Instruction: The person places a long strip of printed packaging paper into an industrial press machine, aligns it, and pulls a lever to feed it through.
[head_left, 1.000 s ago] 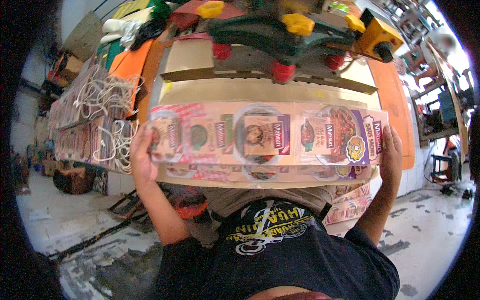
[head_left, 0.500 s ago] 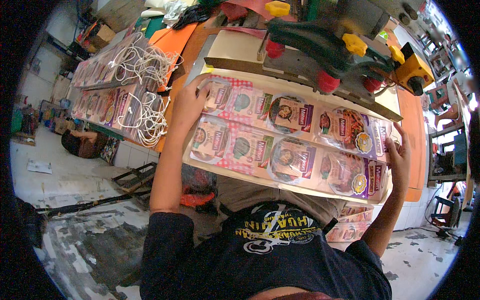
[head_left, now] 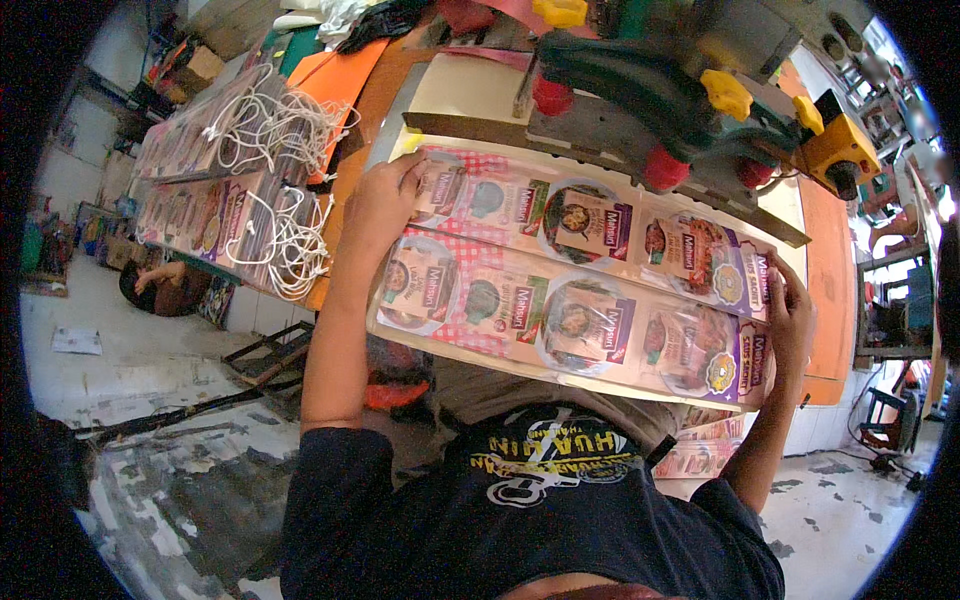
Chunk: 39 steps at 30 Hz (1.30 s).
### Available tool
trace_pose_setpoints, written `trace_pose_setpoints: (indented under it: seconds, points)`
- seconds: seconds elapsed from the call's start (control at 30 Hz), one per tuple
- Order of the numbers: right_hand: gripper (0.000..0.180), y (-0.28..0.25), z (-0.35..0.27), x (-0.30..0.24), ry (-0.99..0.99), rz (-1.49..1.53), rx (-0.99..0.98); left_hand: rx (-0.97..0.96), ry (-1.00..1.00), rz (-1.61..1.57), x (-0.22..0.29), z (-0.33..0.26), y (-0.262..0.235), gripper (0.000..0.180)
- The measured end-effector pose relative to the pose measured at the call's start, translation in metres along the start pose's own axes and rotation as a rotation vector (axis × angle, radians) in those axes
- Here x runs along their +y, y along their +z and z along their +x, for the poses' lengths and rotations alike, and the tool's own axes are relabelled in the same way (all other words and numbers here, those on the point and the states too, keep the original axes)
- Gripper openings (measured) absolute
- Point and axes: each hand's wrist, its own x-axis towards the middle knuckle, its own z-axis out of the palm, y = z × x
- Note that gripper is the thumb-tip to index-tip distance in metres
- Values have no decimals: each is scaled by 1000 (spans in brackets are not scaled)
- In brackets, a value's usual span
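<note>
Head view: the printed packaging sheet (head_left: 570, 290), held up flat before the chest a second ago, now lies tilted on the table beneath the clamp machine (head_left: 690, 110), apparently being fed in. The left hand (head_left: 380, 205) presses its upper-left corner; the right hand (head_left: 790, 315) curls around its right edge. One sheet, two printed rows. Two corded stacks (head_left: 230, 180) sit beyond the left hand.

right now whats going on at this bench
A person holds a long printed sheet of food-package designs by both ends, left hand on its left edge, right hand on its right. The sheet lies in front of a green machine with red and yellow knobs. Stacks of similar sheets tied with white cord sit to the left.
</note>
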Motion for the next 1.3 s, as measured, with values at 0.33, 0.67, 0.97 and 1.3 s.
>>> trace_pose_setpoints:
  seconds: [0.33,0.67,0.97,1.3]
  points:
    - [30,16,0,13,-47,46,150,87,51,-119,-11,0,17,28]
    - [27,13,-1,27,-87,-14,231,83,30,-66,-3,5,16,30]
    - [25,15,5,29,-68,-65,250,-27,-26,-75,-7,8,14,34]
    - [26,17,8,33,-37,-142,229,-1,73,15,-27,12,18,36]
